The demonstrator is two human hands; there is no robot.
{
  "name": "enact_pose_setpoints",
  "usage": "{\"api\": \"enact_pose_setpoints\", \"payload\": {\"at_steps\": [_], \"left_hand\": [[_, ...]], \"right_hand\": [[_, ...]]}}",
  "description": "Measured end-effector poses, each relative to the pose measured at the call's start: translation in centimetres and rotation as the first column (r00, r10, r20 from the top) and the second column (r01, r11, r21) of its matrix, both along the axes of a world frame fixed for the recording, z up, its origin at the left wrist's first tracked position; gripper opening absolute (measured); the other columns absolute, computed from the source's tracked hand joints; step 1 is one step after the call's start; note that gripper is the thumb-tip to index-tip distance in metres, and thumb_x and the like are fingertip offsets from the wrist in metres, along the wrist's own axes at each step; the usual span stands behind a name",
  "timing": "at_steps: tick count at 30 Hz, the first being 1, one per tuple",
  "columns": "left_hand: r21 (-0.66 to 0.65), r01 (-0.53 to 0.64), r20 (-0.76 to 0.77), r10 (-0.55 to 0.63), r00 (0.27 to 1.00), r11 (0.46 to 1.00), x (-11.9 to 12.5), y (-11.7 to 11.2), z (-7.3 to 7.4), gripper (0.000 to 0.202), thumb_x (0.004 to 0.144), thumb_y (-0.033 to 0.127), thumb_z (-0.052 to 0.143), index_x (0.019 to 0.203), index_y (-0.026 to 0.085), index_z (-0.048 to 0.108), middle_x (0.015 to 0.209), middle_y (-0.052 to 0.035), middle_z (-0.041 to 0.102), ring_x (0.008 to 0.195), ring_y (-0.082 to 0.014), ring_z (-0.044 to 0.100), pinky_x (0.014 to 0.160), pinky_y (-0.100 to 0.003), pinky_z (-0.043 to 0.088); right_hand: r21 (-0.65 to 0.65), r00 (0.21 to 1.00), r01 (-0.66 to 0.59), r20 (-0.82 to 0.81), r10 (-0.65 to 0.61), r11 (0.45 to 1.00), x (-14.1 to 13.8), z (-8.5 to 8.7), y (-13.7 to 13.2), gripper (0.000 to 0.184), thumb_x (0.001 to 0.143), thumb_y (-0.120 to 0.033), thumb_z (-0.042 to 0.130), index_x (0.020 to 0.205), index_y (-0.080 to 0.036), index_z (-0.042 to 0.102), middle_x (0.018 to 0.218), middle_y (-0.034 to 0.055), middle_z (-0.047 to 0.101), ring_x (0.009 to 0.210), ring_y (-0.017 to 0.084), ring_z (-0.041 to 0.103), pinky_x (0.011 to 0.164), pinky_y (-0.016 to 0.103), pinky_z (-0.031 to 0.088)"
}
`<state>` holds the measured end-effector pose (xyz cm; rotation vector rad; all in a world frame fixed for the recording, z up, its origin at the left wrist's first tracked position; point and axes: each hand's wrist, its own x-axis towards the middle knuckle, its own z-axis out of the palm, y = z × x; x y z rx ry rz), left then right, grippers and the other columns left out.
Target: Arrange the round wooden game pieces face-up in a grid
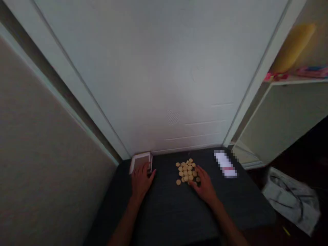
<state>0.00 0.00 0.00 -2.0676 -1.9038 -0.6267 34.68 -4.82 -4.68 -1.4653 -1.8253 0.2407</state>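
– Dim light here; the white panel [164, 68] shows a soft grey glow; the table [164, 212] sits near black!
– And blur along the right edge; that pale oblong [224, 164] is all coarse pixels!

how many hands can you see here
2: the left hand over the near part of the pale-rimmed box, the right hand at the right side of the round tan pieces.

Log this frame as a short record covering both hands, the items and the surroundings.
left hand: fingers over the near part of the pale-rimmed box; grip unclear
left hand point: left hand
right hand: right hand, thumb and fingers spread at the right edge of the discs
discs: small, round, tan discs, loosely clustered
box: pale-rimmed box, far left
pixelated item: bright pixelated item, right of discs
surface: dark table
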Motion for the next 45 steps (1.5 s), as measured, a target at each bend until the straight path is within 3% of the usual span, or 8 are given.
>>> {"api": "enact_pose_setpoints", "payload": {"at_steps": [4, 11, 19, 22, 27, 32, 40, 45], "left_hand": [[-0.033, 0.044, -0.022, -0.045, 0.999, 0.998, 0.2, 0.5, -0.6, 0.041, 0.096, 0.041, 0.053, 0.132, 0.024, 0.06, 0.141, -0.0101, 0.06, 0.131, -0.0315, 0.051, 0.111, -0.049, 0.034], [-0.039, -0.031, -0.015, 0.03, 0.999, 0.999, -0.9, -0.1, -1.1, 0.035, 0.099, 0.035, 0.046, 0.127, 0.023, 0.064, 0.137, -0.0119, 0.063, 0.126, -0.0324, 0.055, 0.105, -0.05, 0.04], [-0.021, -0.095, 0.002, 0.095, 0.995, 0.995, -3.1, -0.8, -0.1, 0.037, 0.097, 0.038, 0.05, 0.128, 0.02, 0.062, 0.138, -0.0148, 0.06, 0.126, -0.0362, 0.054, 0.106, -0.056, 0.04], [0.023, -0.023, 0.07, 0.021, 0.997, 0.999, -0.7, -1.7, 0.4, 0.041, 0.096, 0.04, 0.054, 0.13, 0.018, 0.059, 0.142, -0.017, 0.055, 0.134, -0.0369, 0.047, 0.111, -0.057, 0.036], [-0.001, 0.323, 0.187, -0.317, 0.93, 0.947, 6.2, -3.9, 0.3, 0.04, 0.096, 0.037, 0.056, 0.134, 0.027, 0.055, 0.15, -0.0085, 0.049, 0.142, -0.0318, 0.041, 0.117, -0.057, 0.033], [-0.059, 0.422, 0.275, -0.391, 0.878, 0.905, 10.3, -4.5, -0.2, 0.042, 0.098, 0.036, 0.053, 0.139, 0.028, 0.052, 0.155, -0.0063, 0.044, 0.145, -0.0295, 0.036, 0.118, -0.055, 0.033], [-0.146, 0.572, 0.255, -0.528, 0.81, 0.807, 13.8, -1.7, -0.5, 0.07, 0.091, 0.049, 0.06, 0.152, 0.026, 0.035, 0.164, -0.0073, 0.029, 0.151, -0.0327, 0.022, 0.121, -0.056, 0.025], [-0.226, 0.629, 0.194, -0.598, 0.777, 0.744, 15.3, 1.0, -0.2, 0.092, 0.076, 0.062, 0.071, 0.154, 0.031, 0.033, 0.163, -0.0067, 0.032, 0.15, -0.0367, 0.022, 0.12, -0.06, 0.021]], "right_hand": [[-0.005, 1.0, 0.009, -0.01, -0.009, 1.0, 0.0, 0.0, 0.0, 0.065, 0.089, -0.049, 0.064, 0.145, -0.022, 0.046, 0.147, 0.0145, 0.05, 0.132, 0.032, 0.05, 0.109, 0.051, 0.044], [-0.001, 1.0, -0.004, 0.021, 0.004, 1.0, 0.0, 0.1, 0.1, 0.065, 0.089, -0.05, 0.063, 0.145, -0.022, 0.047, 0.143, 0.0136, 0.053, 0.129, 0.033, 0.052, 0.108, 0.051, 0.045], [-0.001, 0.99, -0.034, 0.137, 0.034, 0.999, -0.4, 0.2, 0.2, 0.074, 0.087, -0.056, 0.064, 0.149, -0.025, 0.039, 0.15, 0.0136, 0.046, 0.132, 0.036, 0.048, 0.11, 0.054, 0.041], [-0.015, 0.982, -0.041, 0.184, 0.043, 0.999, -0.9, 0.5, 0.3, 0.078, 0.085, -0.059, 0.064, 0.151, -0.027, 0.036, 0.154, 0.0136, 0.039, 0.135, 0.038, 0.044, 0.11, 0.056, 0.04], [-0.038, 0.981, -0.034, 0.191, 0.04, 0.999, -1.1, 1.1, 0.4, 0.079, 0.087, -0.059, 0.062, 0.153, -0.027, 0.033, 0.155, 0.0142, 0.037, 0.137, 0.038, 0.042, 0.11, 0.056, 0.04], [-0.046, 0.989, -0.023, 0.147, 0.029, 0.999, -0.9, 0.8, 0.5, 0.06, 0.097, -0.05, 0.051, 0.15, -0.025, 0.038, 0.153, 0.0131, 0.042, 0.136, 0.033, 0.045, 0.112, 0.052, 0.04], [-0.036, 0.994, 0.108, 0.009, -0.108, 0.993, -0.8, -0.6, 1.9, 0.049, 0.105, -0.038, 0.027, 0.144, -0.017, 0.048, 0.148, 0.0143, 0.049, 0.14, 0.028, 0.041, 0.116, 0.051, 0.036], [-0.025, 0.998, 0.042, 0.05, -0.041, 0.999, -0.8, -0.4, 4.2, 0.051, 0.105, -0.037, 0.026, 0.144, -0.015, 0.049, 0.15, 0.0128, 0.048, 0.14, 0.025, 0.042, 0.116, 0.046, 0.038]]}}
